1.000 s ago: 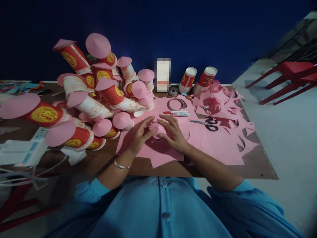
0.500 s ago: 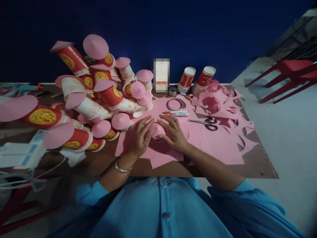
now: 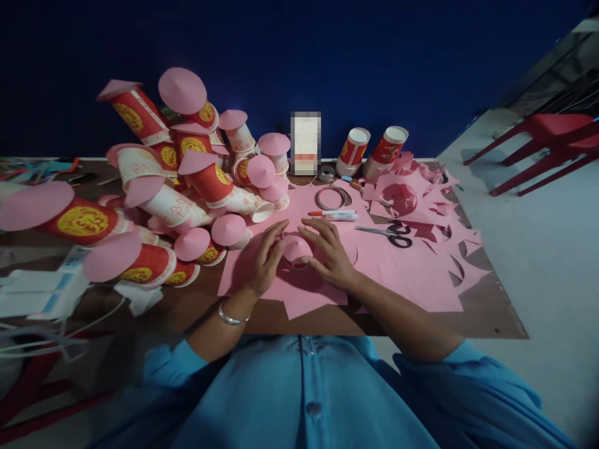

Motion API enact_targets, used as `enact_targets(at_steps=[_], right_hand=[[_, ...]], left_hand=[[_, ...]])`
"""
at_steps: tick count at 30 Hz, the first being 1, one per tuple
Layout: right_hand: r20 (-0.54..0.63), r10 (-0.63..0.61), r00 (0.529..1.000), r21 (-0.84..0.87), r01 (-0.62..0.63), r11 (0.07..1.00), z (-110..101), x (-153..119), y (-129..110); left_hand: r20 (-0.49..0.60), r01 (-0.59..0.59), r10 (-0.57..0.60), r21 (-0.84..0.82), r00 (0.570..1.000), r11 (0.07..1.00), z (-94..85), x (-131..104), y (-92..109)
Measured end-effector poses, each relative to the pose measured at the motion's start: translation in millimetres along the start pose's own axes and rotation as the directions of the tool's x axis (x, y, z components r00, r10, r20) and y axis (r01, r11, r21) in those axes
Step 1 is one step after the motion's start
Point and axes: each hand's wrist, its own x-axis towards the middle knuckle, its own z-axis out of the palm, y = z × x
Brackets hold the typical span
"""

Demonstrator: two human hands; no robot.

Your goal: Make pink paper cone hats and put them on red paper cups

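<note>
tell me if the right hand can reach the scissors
Probably yes: the black-handled scissors lie uncovered beside the right hand, with only flat pink paper between, though that hand must leave the pink paper cone.

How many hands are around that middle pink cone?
2: the left hand left of the pink cone, the right hand overlapping its right edge. No other hands show.

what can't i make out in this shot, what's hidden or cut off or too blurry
All in the head view:
Most of the cup: hidden under the pink cone and partly behind the right hand.
Whether the left hand touches the cone: the gap is too small to tell.
Details of the upright white object: pixelated.
Red stool: cut off by the right edge.
White box: cut off by the left edge.
</note>
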Motion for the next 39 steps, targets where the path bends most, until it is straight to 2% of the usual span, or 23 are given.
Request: enact_targets(at_steps=[3,8,11,18,21,23,27,30,34,37,39], right_hand=[[0.003,0.004,1.000,-0.006,-0.004,1.000,0,0,-1],[-0.001,0.010,1.000,-0.002,-0.010,1.000,0,0,-3],[0.003,0.002,1.000,0.008,-0.002,1.000,-1,0,-3],[0.009,-0.012,1.000,0.016,0.012,1.000,1,0,-1],[-0.009,-0.030,0.999,0.045,0.031,0.999,2,0,0],[-0.032,-0.005,0.999,0.089,0.008,0.996,2,0,-1],[-0.086,0.150,0.985,0.192,-0.131,0.973,2,-2,0],[-0.129,0.222,0.966,0.227,-0.189,0.955,5,-3,7],[-0.133,0.213,0.968,0.129,-0.196,0.972,12,-6,19],[-0.021,0.189,0.982,0.021,-0.189,0.982,13,-7,24],[0.069,0.166,0.984,-0.036,-0.163,0.986,13,-7,23]], left_hand=[[-0.024,-0.036,0.036,0.016,0.999,0.999,0.5,0,2],[-0.057,-0.200,0.224,0.279,0.973,0.939,-1.6,-1,8],[-0.039,-0.273,0.308,0.365,0.951,0.890,-3.0,0,10],[-0.032,-0.263,0.294,0.358,0.955,0.896,-2.7,-1,5],[-0.052,-0.216,0.237,0.260,0.970,0.941,-1.5,-2,2],[-0.082,-0.141,0.155,0.152,0.985,0.978,-0.8,-2,0],[-0.124,0.078,-0.083,-0.049,0.989,0.996,0.9,-1,-8],[-0.099,0.158,-0.169,-0.114,0.981,0.981,2.2,0,-15],[-0.070,0.197,-0.202,-0.066,0.977,0.978,-0.4,0,-13],[0.010,0.257,-0.259,0.072,0.966,0.964,-4.9,0,-4],[0.017,0.284,-0.288,0.118,0.958,0.952,-5.9,0,1]])
